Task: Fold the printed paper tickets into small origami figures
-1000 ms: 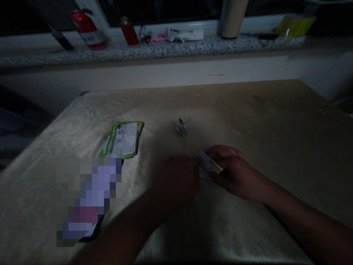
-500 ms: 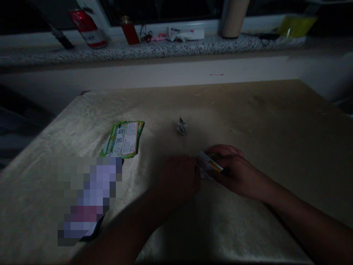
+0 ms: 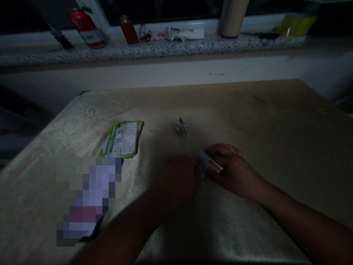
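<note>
Between my two hands is a piece of printed, folded paper [image 3: 210, 163], white with a yellow strip. My right hand [image 3: 233, 167] pinches its right side between thumb and fingers. My left hand [image 3: 180, 175] is closed at the paper's left edge, its fingertips turned away and dark in shadow. A small folded paper piece [image 3: 181, 127] with a pointed top stands on the table beyond my hands. Left of it lies a stack of green and white printed leaflets [image 3: 124, 139].
A phone [image 3: 92, 200], its screen blurred out, lies on the table [image 3: 275, 121] at the left. Along the granite sill [image 3: 154, 49] stand a red can [image 3: 86, 29], a red bottle [image 3: 129, 31], a white tube [image 3: 190, 34] and a beige cylinder [image 3: 235, 18].
My right thumb and fingers have shifted slightly on the folded paper, and its yellow strip sits at a slightly different angle. The other things are where they were.
</note>
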Demonstrator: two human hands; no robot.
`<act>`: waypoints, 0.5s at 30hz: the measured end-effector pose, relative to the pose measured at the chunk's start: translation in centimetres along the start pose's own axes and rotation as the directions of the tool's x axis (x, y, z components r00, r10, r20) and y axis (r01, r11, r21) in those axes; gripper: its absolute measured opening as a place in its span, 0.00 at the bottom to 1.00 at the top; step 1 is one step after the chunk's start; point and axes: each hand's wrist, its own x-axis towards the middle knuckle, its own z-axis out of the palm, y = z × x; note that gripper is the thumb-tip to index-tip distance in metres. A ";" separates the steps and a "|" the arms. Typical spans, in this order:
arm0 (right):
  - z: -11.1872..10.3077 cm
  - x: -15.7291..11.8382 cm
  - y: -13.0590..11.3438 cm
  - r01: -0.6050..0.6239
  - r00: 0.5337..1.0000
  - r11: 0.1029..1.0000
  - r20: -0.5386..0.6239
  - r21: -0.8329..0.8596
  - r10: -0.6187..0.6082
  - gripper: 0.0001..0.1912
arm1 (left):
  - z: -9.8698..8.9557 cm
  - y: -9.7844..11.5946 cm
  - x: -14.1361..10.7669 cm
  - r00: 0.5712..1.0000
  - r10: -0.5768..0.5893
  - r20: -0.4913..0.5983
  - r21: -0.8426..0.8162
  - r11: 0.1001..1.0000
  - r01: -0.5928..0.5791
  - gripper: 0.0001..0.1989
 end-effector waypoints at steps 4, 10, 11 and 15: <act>0.0 0.0 0.1 0.003 1.000 1.000 -0.002 0.000 -0.003 0.06 | 0.0 0.0 0.0 1.000 0.000 -0.016 -0.002 1.000 0.000 0.12; 0.0 -0.1 0.0 -0.005 1.000 1.000 -0.008 0.000 0.005 0.04 | -0.2 0.1 0.1 1.000 0.001 0.004 -0.007 1.000 -0.001 0.13; 0.0 -0.1 0.0 -0.006 1.000 1.000 -0.012 -0.002 0.006 0.05 | -0.2 0.1 0.1 1.000 0.001 0.007 -0.008 1.000 0.000 0.13; 0.5 0.1 0.1 -0.014 0.999 1.000 -0.030 -0.023 0.013 0.05 | -0.1 0.0 0.1 1.000 0.005 -0.006 -0.003 1.000 -0.005 0.13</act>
